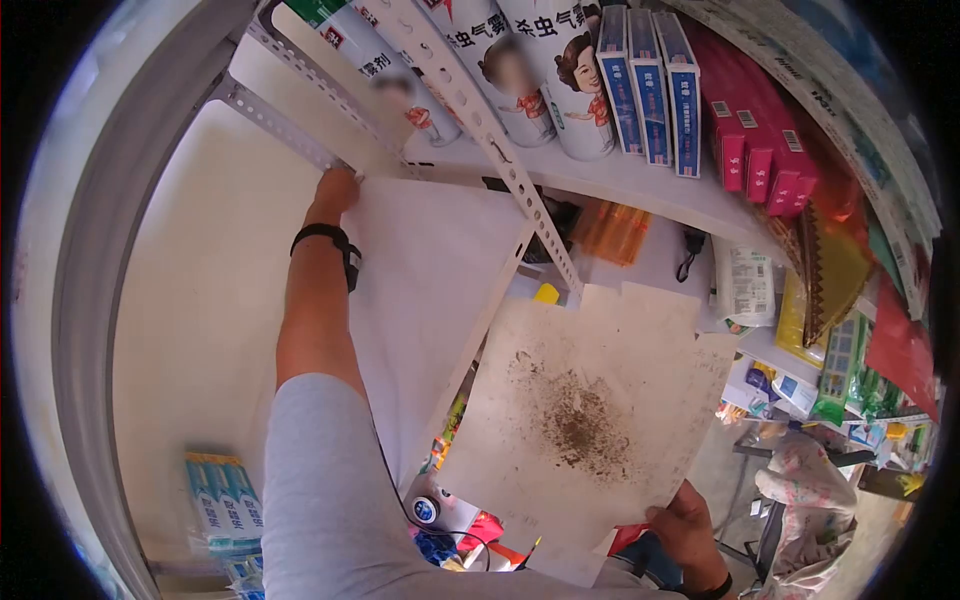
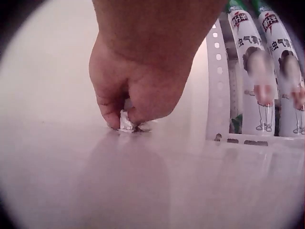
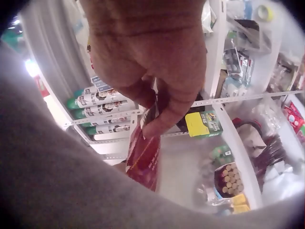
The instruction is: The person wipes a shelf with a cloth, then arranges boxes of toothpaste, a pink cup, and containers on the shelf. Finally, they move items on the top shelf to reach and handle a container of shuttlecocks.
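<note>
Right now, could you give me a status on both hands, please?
Left hand pinches white wad against the shelf. Right hand grips dirty sheet. Spray cans beyond the post, apart.

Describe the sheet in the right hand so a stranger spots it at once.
Start at the white metal shelving stocked with spray cans. Near its perforated upright, the right hand holds a large pale sheet by its lower edge. Only it, unlike the clean shelf board beside it, bears a dark brown dirt patch.

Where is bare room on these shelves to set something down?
The white shelf board is bare between the left hand, pinching a white wad, and the perforated rail. Crowded: above, spray cans and blue boxes; at right, packets.
</note>
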The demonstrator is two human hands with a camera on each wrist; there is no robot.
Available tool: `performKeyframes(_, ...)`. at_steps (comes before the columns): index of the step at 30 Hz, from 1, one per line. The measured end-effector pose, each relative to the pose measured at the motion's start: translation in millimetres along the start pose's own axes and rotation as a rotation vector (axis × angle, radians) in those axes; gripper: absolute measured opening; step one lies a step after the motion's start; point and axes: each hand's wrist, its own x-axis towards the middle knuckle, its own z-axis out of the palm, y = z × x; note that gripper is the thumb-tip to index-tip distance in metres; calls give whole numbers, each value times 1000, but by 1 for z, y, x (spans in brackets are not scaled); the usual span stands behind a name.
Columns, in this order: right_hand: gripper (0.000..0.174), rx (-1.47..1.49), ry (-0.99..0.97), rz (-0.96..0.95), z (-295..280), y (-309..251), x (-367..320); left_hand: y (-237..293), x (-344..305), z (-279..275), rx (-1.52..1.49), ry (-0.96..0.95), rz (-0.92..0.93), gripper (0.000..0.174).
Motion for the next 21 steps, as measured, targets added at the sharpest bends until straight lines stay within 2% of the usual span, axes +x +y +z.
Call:
performKeyframes(5, 62, 31, 2, -26, -8, 1, -9, 2, -1, -1, -109, 49, -24, 34)
performKeyframes(6, 62, -54, -1, -20, -12, -1, -11, 5, -6, -3, -124, 50, -37, 34)
performKeyframes(8, 60, -223, -10, 2, -18, -3, -13, 10, -9, -11, -162, 25, 61, 33)
performKeyframes(12, 57, -171, -4, -63, 2, -6, -9, 19, -17, -15, -213, 11, 373, 29)
performKeyframes(14, 60, -187, -21, -96, 1, -3, -6, 81, -69, -74, -717, 6, 166, 35)
performKeyframes(16, 61, -123, 8, -81, 10, -6, -6, 123, -97, -100, -713, 121, 344, 45)
performKeyframes(18, 61, -81, 20, -74, 18, -8, -8, 163, -116, -108, -862, 333, 550, 43)
performKeyframes(20, 60, -65, 8, -64, 20, -8, -10, 199, -149, -144, -984, 174, 479, 42)
performKeyframes(21, 59, -55, 0, -72, 19, -8, -11, 209, -161, -152, -990, 170, 465, 42)
